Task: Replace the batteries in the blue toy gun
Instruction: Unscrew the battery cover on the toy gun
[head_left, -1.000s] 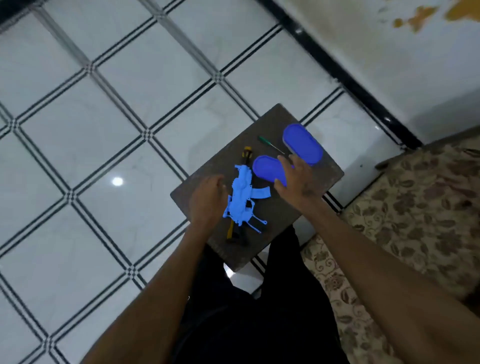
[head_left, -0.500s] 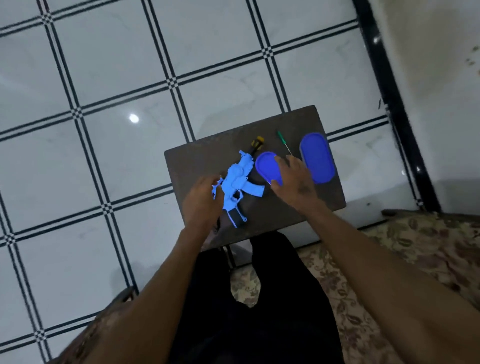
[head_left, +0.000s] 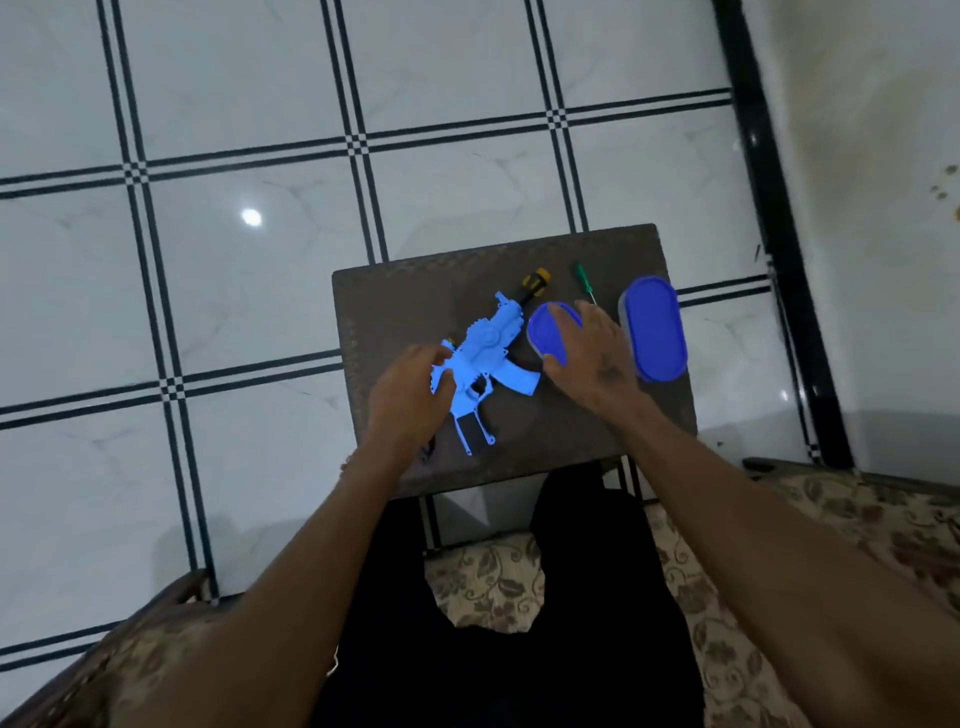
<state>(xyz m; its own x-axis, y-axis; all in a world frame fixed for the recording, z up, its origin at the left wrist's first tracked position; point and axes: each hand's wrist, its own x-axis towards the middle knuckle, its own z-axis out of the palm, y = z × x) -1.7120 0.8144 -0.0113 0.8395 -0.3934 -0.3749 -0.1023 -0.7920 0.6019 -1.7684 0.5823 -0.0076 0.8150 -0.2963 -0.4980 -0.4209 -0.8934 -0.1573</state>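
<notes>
**Hands settle on gun and box; no batteries out yet**

Nearest, the left hand (head_left: 410, 395) has closed in on the gun (head_left: 480, 364), its fingers now curled loosely against the stock end. The gun lies flat on the tabletop (head_left: 395, 291), turned slightly from a second ago. The right hand (head_left: 592, 358) stays spread over the small blue box (head_left: 548, 330), grasping nothing I can tell. Beyond lie two screwdrivers (head_left: 584, 280) and a larger box (head_left: 654, 327), untouched. Opening looks next.

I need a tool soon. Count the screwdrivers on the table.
2. A yellow-and-black screwdriver lies at the far edge, its shaft running under the toy gun. A thin green screwdriver lies right of it, tip toward the right hand. Hands may hide others.
</notes>
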